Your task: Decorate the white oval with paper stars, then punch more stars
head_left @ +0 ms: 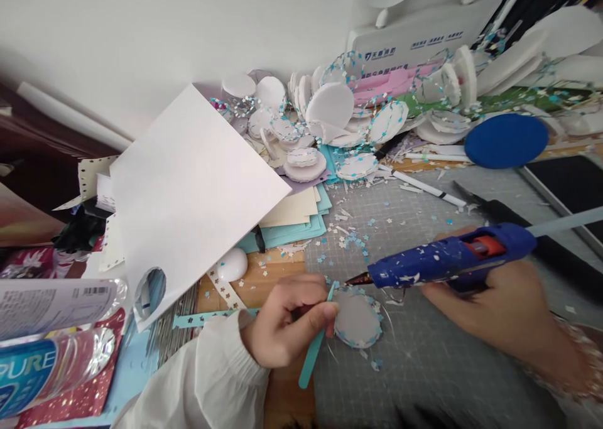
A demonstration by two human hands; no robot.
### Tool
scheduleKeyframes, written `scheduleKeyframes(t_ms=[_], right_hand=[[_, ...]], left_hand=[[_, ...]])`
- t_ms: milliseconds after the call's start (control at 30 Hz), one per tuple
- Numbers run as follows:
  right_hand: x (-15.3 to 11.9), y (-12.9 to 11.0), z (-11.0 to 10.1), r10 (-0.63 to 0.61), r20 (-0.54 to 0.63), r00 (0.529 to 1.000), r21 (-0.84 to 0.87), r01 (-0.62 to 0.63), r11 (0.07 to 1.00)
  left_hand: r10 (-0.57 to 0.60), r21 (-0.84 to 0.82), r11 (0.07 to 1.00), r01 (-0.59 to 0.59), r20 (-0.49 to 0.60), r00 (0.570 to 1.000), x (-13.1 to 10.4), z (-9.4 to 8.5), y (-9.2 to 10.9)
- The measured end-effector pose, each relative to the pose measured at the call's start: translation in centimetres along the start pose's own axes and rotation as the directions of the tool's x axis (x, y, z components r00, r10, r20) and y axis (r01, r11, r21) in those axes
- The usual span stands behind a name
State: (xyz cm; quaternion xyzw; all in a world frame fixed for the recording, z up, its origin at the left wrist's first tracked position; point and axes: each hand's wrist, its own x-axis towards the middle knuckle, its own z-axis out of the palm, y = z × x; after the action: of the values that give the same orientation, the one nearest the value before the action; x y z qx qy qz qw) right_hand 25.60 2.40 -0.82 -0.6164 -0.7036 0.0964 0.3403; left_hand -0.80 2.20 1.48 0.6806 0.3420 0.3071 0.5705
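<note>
My right hand (pixel 494 309) is closed around a blue hot glue gun (pixel 424 262), its dark nozzle pointing left at the upper edge of a round white disc (pixel 357 319). Small blue and white stars line the disc's rim. Between the thumb and fingers of my left hand (pixel 294 319) is a narrow turquoise strip (pixel 311 357), slanting down beside the disc. My left fingertips are at the disc's left edge; whether they also grip it I cannot tell. A white glue stick (pixel 565 222) juts from the back of the gun.
A grey cutting mat (pixel 424 379) with scattered stars and scraps lies underneath. Behind are several white foam discs (pixel 330 105), a blue oval lid (pixel 506 141) and a black-handled knife (pixel 518 222). A white foam board (pixel 193 184) leans at left, near plastic bottles (pixel 51 366).
</note>
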Motion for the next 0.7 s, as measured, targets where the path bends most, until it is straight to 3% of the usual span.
scheduleKeyframes(t_ms=[133,567,700], right_hand=[[-0.21,0.20,0.20,-0.168,-0.011,0.986,-0.066,0.167,0.984],[-0.16,0.36,0.53,-0.237,-0.050,0.970,-0.155,0.227,0.961],[0.18,-0.06,0.31,-0.309,-0.064,0.949,-0.150,0.297,0.943]], left_hand=[[-0.006,0.010,1.000,0.006,0.012,1.000,0.06,0.05,0.15],[0.000,-0.005,1.000,0.000,0.014,1.000,0.10,0.06,0.03],[-0.006,0.002,1.000,0.006,0.018,1.000,0.12,0.04,0.06]])
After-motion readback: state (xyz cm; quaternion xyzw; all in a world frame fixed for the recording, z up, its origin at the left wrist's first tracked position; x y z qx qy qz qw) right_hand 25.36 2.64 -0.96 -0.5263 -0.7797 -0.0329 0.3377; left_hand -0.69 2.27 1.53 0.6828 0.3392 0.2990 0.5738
